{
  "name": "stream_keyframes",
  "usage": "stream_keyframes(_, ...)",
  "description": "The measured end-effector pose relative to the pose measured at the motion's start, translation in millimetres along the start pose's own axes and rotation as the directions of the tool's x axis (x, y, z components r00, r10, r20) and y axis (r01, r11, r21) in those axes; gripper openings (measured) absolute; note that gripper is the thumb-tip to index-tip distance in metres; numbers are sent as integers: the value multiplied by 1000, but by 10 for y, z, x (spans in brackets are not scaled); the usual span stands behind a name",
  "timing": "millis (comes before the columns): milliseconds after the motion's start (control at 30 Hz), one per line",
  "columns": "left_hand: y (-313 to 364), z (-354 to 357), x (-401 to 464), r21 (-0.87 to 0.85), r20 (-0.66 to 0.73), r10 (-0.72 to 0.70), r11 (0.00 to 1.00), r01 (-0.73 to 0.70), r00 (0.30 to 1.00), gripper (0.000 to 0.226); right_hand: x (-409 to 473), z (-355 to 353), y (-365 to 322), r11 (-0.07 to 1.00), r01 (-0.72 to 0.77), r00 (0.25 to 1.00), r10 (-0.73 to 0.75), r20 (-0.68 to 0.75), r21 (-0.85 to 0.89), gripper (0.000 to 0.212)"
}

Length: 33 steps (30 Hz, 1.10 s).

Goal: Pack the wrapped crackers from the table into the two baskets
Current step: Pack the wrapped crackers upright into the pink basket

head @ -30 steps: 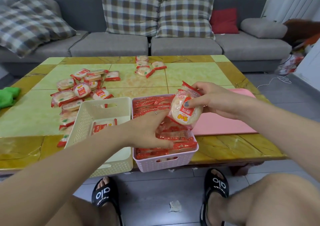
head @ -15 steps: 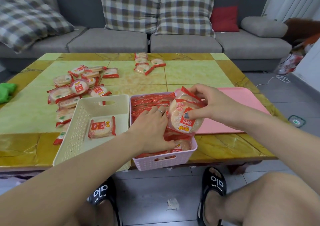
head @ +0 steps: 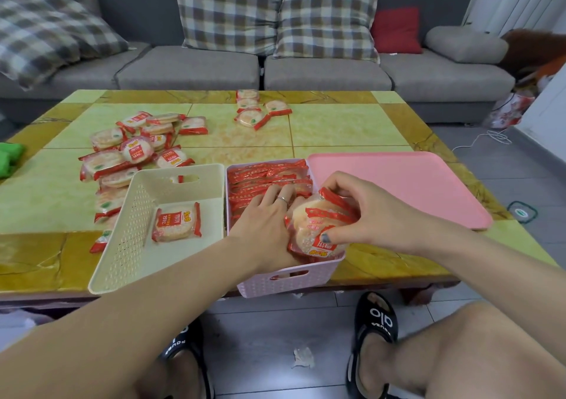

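Note:
A pink basket point(head: 288, 279) at the table's near edge holds several upright rows of red-wrapped crackers. My right hand point(head: 364, 212) grips a stack of wrapped crackers point(head: 318, 230) and holds it at the basket's near right corner. My left hand point(head: 263, 224) lies flat inside the basket, fingers spread against the packed crackers. To the left, the cream basket point(head: 122, 239) contains one wrapped cracker point(head: 177, 221). A loose pile of crackers point(head: 134, 150) lies on the table's left, and a small group of crackers point(head: 254, 107) sits at the far edge.
A pink lid point(head: 413, 184) lies right of the pink basket. The green and yellow tiled table point(head: 337, 126) fronts a grey sofa point(head: 190, 68) with checked cushions. A green cloth point(head: 9, 156) is at the left edge. My sandalled feet are on the floor below.
My right hand has lowered the cracker stack from above the pink basket into its near right corner. My left hand has slid deeper among the packed crackers. The view has tilted down.

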<state>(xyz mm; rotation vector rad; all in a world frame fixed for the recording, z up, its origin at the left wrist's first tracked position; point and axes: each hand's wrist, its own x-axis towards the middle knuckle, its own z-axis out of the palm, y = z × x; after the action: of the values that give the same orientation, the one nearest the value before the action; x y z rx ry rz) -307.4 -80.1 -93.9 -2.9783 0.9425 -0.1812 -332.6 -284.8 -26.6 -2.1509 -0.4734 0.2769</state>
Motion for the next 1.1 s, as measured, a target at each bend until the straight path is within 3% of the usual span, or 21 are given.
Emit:
stream_keyframes(233,-26,19,15,10,-26,-7,1000,7,1000,74,-14,-32,-69,978,62,983,-25,183,-202,45)
stream_keyframes(367,-69,10,51,2,12,14,1000,-14,1000,82,78,-59,-200,921,114,947,12,320,-372,36)
stream_keyframes(500,-234,-101,97,-68,144,78,995,-68,987,95,214,-89,-309,855,143,912,82,401,-499,30)
stream_keyframes(633,-360,-197,88,-268,220,113,962,-52,969,90,319,-92,-422,785,182,891,124,437,-593,29)
stream_keyframes(700,-381,-222,71,-395,186,126,918,-43,974,85,331,-58,-426,750,215,899,99,427,-625,30)
stream_keyframes(833,-366,-248,17,-535,8,241,821,-199,971,60,296,-6,-335,738,255,913,30,407,-625,32)
stream_keyframes(933,-319,-268,-14,-548,-23,245,808,-218,969,43,259,-19,-282,767,233,911,43,410,-598,30)
stream_keyframes(1100,-309,-258,19,-525,-5,266,820,-229,964,38,202,62,-235,758,212,913,71,402,-617,24)
